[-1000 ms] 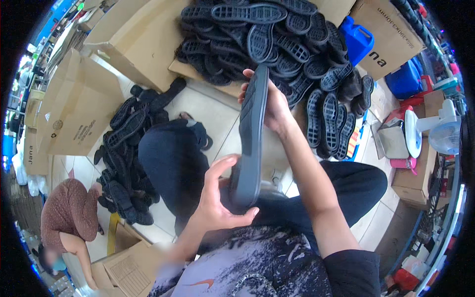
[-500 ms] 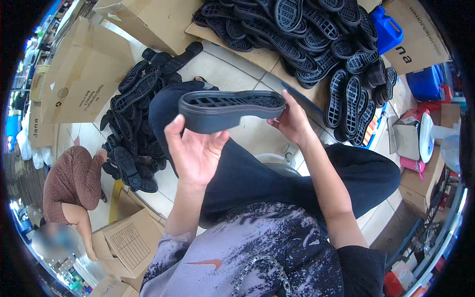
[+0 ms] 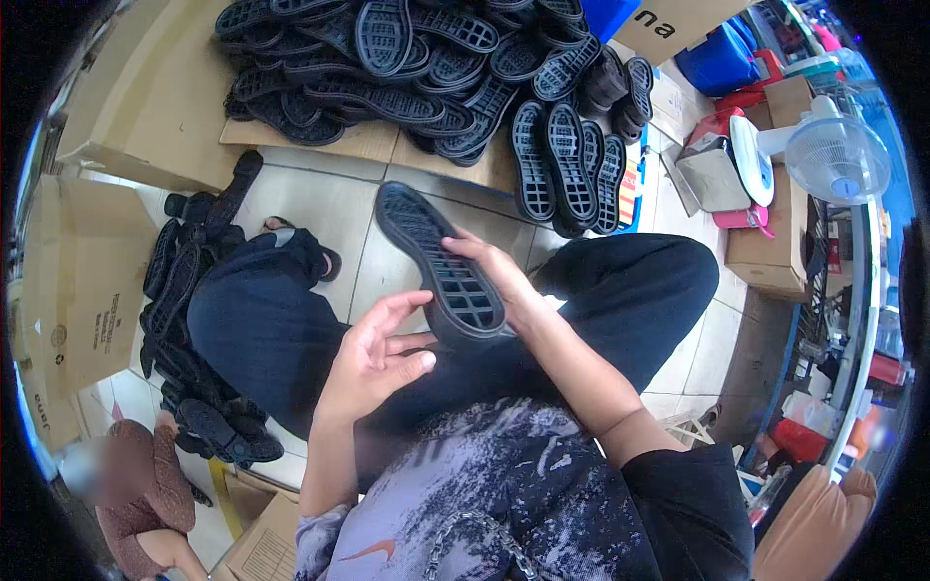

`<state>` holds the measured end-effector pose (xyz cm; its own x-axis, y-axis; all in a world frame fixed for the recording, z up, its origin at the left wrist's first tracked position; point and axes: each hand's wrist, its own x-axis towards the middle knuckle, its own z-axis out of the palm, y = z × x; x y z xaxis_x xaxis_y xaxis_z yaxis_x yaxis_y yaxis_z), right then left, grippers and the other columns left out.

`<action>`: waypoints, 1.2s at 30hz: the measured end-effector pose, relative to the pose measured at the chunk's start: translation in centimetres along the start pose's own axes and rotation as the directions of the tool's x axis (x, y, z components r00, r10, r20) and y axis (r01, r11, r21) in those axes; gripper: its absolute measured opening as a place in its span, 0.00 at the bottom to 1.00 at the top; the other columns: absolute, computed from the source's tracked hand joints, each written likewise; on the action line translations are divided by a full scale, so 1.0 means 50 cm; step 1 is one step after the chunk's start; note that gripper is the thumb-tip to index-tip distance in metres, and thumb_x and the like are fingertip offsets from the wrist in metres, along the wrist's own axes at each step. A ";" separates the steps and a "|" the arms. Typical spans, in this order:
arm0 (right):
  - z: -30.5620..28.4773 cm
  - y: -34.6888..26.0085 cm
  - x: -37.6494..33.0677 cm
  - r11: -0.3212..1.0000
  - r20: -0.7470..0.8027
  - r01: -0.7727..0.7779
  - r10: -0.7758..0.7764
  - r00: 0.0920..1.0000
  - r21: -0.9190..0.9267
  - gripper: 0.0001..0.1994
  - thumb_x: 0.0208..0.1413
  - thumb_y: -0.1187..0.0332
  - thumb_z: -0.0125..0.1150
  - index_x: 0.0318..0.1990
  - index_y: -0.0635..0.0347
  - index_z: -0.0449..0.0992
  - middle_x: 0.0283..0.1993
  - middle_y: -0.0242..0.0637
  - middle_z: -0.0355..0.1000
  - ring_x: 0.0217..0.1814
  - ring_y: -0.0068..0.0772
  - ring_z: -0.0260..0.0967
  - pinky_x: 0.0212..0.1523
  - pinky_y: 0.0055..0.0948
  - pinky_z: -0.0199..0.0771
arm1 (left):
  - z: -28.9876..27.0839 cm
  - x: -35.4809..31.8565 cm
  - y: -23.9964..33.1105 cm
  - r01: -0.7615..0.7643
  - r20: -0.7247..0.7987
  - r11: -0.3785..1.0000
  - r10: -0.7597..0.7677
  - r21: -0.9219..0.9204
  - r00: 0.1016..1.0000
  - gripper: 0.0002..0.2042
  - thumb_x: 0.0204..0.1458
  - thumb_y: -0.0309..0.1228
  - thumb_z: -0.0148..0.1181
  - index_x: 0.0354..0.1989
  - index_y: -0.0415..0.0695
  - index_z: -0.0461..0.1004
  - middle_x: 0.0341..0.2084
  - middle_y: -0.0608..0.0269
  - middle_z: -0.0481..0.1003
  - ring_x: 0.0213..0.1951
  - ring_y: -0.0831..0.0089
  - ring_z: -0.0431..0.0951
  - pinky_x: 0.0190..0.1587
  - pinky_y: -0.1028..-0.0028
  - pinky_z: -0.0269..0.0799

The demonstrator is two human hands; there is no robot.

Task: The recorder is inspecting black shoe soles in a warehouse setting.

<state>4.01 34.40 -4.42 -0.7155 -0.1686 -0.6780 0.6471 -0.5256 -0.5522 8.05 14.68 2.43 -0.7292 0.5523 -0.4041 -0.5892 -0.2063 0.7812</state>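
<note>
A black shoe sole [image 3: 436,254] with a grid of open cells in its upper side is held above my lap, its toe tilted away to the left. My right hand [image 3: 496,281] grips it along the right side, the thumb over the top rim. Close by its heel end, my left hand [image 3: 376,353] has its fingers apart, the fingertips at or very near the sole's left edge; whether they touch I cannot tell. The fingers of my right hand beneath the sole are hidden.
Many black soles [image 3: 383,39] lie heaped on cardboard ahead, with several standing in a row [image 3: 564,165]. Another pile of soles [image 3: 194,290] is beside my left leg. Cardboard boxes [image 3: 82,281] stand at the left, where a person [image 3: 145,494] sits. A white fan [image 3: 835,160] is at the right.
The sole has swung from lying crosswise to pointing away from me, its grid side now showing. My left hand has let go of it; my right hand has shifted to its side. The view has turned right.
</note>
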 end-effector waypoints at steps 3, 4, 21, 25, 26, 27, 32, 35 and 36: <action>-0.055 -0.031 0.005 0.990 -0.272 0.141 -0.132 0.953 0.013 0.35 0.51 0.67 0.56 0.66 0.57 0.47 0.56 0.47 0.64 0.50 0.38 0.68 0.48 0.35 0.72 | -0.020 -0.009 0.018 -0.061 -0.042 0.996 0.064 0.071 0.997 0.28 0.45 0.21 0.60 0.57 0.38 0.59 0.57 0.51 0.61 0.47 0.62 0.74 0.43 0.73 0.73; -0.073 -0.053 0.019 0.973 -0.328 0.228 -0.203 0.922 0.037 0.34 0.51 0.68 0.56 0.66 0.58 0.48 0.55 0.46 0.65 0.49 0.39 0.69 0.48 0.35 0.72 | -0.029 -0.012 0.026 -0.126 -0.108 0.990 0.133 0.071 0.985 0.27 0.46 0.21 0.59 0.57 0.38 0.59 0.57 0.50 0.62 0.47 0.62 0.74 0.43 0.73 0.73; -0.254 -0.194 0.461 0.826 -0.712 0.011 -0.492 0.500 -0.563 0.41 0.45 0.69 0.64 0.66 0.54 0.48 0.54 0.44 0.65 0.45 0.40 0.67 0.35 0.34 0.75 | -0.260 -0.191 0.046 -0.474 -0.744 0.780 0.585 0.409 0.322 0.17 0.57 0.27 0.47 0.55 0.36 0.62 0.50 0.50 0.69 0.40 0.71 0.75 0.37 0.80 0.74; -0.276 -0.185 0.428 0.889 -0.715 0.134 -0.434 0.549 -0.437 0.35 0.46 0.70 0.63 0.63 0.58 0.55 0.44 0.43 0.69 0.30 0.33 0.68 0.24 0.29 0.74 | -0.362 -0.201 -0.046 -0.380 -0.885 0.866 0.420 0.325 0.201 0.18 0.56 0.31 0.51 0.54 0.39 0.64 0.46 0.60 0.72 0.36 0.78 0.74 0.36 0.83 0.68; -0.276 -0.191 0.424 0.905 -0.709 0.123 -0.399 0.581 -0.408 0.33 0.47 0.69 0.62 0.62 0.59 0.56 0.38 0.41 0.69 0.25 0.31 0.66 0.22 0.29 0.73 | -0.393 -0.199 -0.076 -0.360 -0.893 0.883 0.393 0.300 0.219 0.18 0.56 0.31 0.51 0.54 0.39 0.64 0.45 0.61 0.72 0.36 0.78 0.73 0.37 0.81 0.69; -0.277 -0.194 0.420 0.909 -0.691 0.155 -0.397 0.604 -0.387 0.33 0.48 0.69 0.62 0.62 0.60 0.56 0.35 0.40 0.68 0.24 0.30 0.65 0.22 0.28 0.73 | -0.420 -0.199 -0.111 -0.301 -0.929 0.935 0.269 0.188 0.255 0.18 0.56 0.31 0.51 0.53 0.39 0.65 0.43 0.62 0.73 0.37 0.77 0.73 0.38 0.79 0.69; -0.281 -0.230 0.413 0.941 -0.624 0.040 -0.255 0.739 -0.336 0.13 0.51 0.65 0.61 0.38 0.63 0.69 0.23 0.35 0.63 0.21 0.30 0.62 0.20 0.31 0.69 | -0.489 -0.220 -0.327 -0.146 -0.941 0.979 -0.085 -0.140 0.328 0.18 0.55 0.31 0.52 0.53 0.40 0.65 0.41 0.63 0.73 0.37 0.76 0.73 0.39 0.76 0.70; -0.295 -0.246 0.386 0.972 -0.540 0.169 -0.232 0.809 -0.165 0.10 0.55 0.64 0.54 0.30 0.62 0.67 0.19 0.35 0.60 0.20 0.34 0.61 0.22 0.33 0.69 | -0.499 -0.238 -0.413 -0.085 -0.921 0.958 -0.237 -0.275 0.308 0.18 0.54 0.32 0.53 0.53 0.40 0.65 0.41 0.62 0.73 0.37 0.75 0.73 0.39 0.76 0.70; -0.302 -0.249 0.373 0.959 -0.522 0.178 -0.271 0.809 -0.222 0.11 0.55 0.63 0.53 0.31 0.63 0.67 0.20 0.36 0.61 0.21 0.35 0.63 0.21 0.33 0.69 | -0.502 -0.239 -0.429 -0.077 -0.915 0.953 -0.256 -0.293 0.312 0.18 0.54 0.32 0.53 0.53 0.40 0.65 0.41 0.62 0.73 0.37 0.75 0.73 0.39 0.75 0.70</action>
<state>-13.44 50.38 -17.49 -0.6167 0.4416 -0.6516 0.5512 -0.3488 -0.7580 20.65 -7.75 -21.44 -0.3950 -0.5139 -0.7615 -0.6071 -0.4761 0.6362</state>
